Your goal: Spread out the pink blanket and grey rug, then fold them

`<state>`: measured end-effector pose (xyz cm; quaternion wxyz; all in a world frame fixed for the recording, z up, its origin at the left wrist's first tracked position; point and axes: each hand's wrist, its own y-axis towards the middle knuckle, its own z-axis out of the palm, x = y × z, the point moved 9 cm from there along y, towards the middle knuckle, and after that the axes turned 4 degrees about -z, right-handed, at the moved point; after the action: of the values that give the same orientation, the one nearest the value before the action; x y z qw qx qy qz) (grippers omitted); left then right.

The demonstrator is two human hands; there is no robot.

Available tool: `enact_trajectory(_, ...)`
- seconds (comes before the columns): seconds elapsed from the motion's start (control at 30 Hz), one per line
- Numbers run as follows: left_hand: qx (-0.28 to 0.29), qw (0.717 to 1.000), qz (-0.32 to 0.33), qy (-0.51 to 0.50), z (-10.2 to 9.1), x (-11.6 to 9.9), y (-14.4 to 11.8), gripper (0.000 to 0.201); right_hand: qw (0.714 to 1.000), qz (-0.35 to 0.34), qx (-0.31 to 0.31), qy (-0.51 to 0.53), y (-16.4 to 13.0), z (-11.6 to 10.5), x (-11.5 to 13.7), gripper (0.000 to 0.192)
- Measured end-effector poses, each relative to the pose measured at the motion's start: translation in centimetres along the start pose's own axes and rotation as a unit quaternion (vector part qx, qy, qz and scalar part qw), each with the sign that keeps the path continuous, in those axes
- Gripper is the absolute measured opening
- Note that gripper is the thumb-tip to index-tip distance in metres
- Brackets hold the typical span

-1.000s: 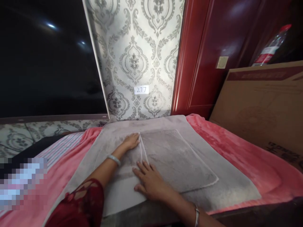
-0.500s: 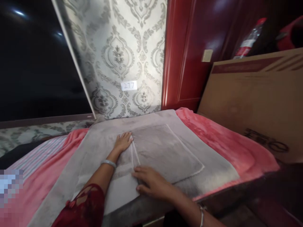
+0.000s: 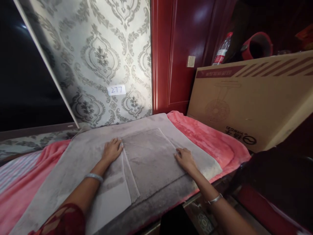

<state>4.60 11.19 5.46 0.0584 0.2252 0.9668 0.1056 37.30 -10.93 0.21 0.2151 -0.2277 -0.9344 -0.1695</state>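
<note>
A grey plush cloth (image 3: 149, 163) with pale edges lies folded flat on a larger grey blanket (image 3: 93, 143). On its left side, my left hand (image 3: 112, 150) rests flat by the far left corner, fingers extended. My right hand (image 3: 186, 160) is over the right edge, its fingers apart and slightly bent, touching the cloth; it covers the near right corner. Between the hands, a narrow folded strip (image 3: 130, 178) runs along the cloth's left side. A smooth pale panel (image 3: 111, 205) lies to the left of that strip, nearer to me.
Under the grey blanket, a pink blanket (image 3: 205, 137) shows on both sides. A large cardboard box (image 3: 225, 101) stands at the right, with a plastic bottle (image 3: 222, 50) behind it. The dark screen (image 3: 26, 75) is at the left, beside a patterned wall bearing a paper label (image 3: 116, 90).
My right hand has moved from the strip at the cloth's left side across to its right edge. My left hand stays by the far left corner. The view has shifted to the right.
</note>
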Motion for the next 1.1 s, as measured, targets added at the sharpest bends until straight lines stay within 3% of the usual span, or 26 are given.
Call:
enact_trajectory(0.1,0.024,0.998,0.049,0.015,-0.1,-2.4,-1.5,0.058,1.0,0.014,0.021,-0.009,0.5,0.2,-0.5,0.036)
enact_trajectory(0.27,0.067,0.991,0.118,0.022,2.0,-5.9,-4.8,0.063,0.998,0.028,0.057,-0.021,1.6,0.5,-1.3,0.039)
enact_trajectory(0.33,0.059,0.992,0.113,0.024,2.5,-6.1,-5.3,0.063,0.997,0.029,0.073,-0.016,2.1,0.7,-1.5,0.041)
enact_trajectory(0.53,0.042,0.992,0.12,0.009,2.9,-5.8,-5.2,0.063,0.994,0.008,0.107,0.035,3.5,0.9,-1.7,0.022)
enact_trajectory(0.8,0.032,0.992,0.124,-0.012,2.7,-5.7,-5.2,0.062,0.971,0.016,0.154,0.184,3.9,1.5,-1.7,0.018)
enact_trajectory(0.9,0.034,0.992,0.124,-0.013,2.5,-5.8,-5.4,0.061,0.934,0.025,0.199,0.296,2.8,1.4,-0.8,0.029)
enact_trajectory(1.03,0.049,0.992,0.116,-0.013,2.7,-5.9,-5.8,0.062,0.828,0.04,0.274,0.488,1.2,0.5,2.5,0.05)
enact_trajectory(1.1,0.054,0.991,0.113,-0.045,2.8,-5.9,-5.7,0.064,0.821,0.028,0.27,0.503,1.3,-0.8,4.9,0.052)
